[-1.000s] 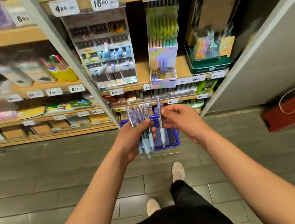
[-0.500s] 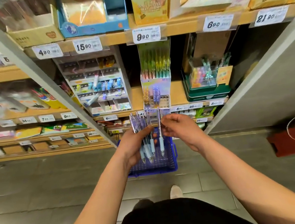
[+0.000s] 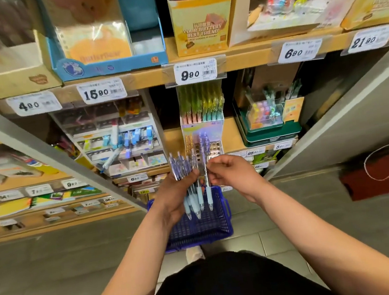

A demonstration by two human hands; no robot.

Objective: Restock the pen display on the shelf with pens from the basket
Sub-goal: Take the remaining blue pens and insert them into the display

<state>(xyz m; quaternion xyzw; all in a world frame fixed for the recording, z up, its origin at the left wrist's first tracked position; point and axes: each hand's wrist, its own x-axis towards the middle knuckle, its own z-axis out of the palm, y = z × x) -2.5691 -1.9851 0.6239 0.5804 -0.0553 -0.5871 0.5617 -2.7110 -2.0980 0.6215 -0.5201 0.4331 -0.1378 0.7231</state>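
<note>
Left grip [image 3: 177, 193]: clamped round a fan of pens [image 3: 183, 170], thumb across the barrels. I read the fan as a reserve, bunched in one fist so the other stays free to feed.
Right grip [image 3: 233, 174]: fingertips pinched on one pen [image 3: 208, 189], just beside the fan. I judge it is singled out because each hole takes one.
Pen look: clear violet barrels, pale blue rubber sleeves, tips down and clickers up, so already turned to drop into a hole.
Pen place: in the air before the shelf's [image 3: 233, 133] front edge, just below the display [image 3: 202, 131] and above the basket [image 3: 203, 231].
Display: at the shelf's front edge under the 9.90 tag. Perforated tray in front with many holes open and a few violet pens standing. Green, yellow and pink pens racked behind.
Basket: blue mesh, on the floor. My grips hide much of it, so I cannot tell if pens remain.
Step, my judgement: raise the single pen to an open hole.
</note>
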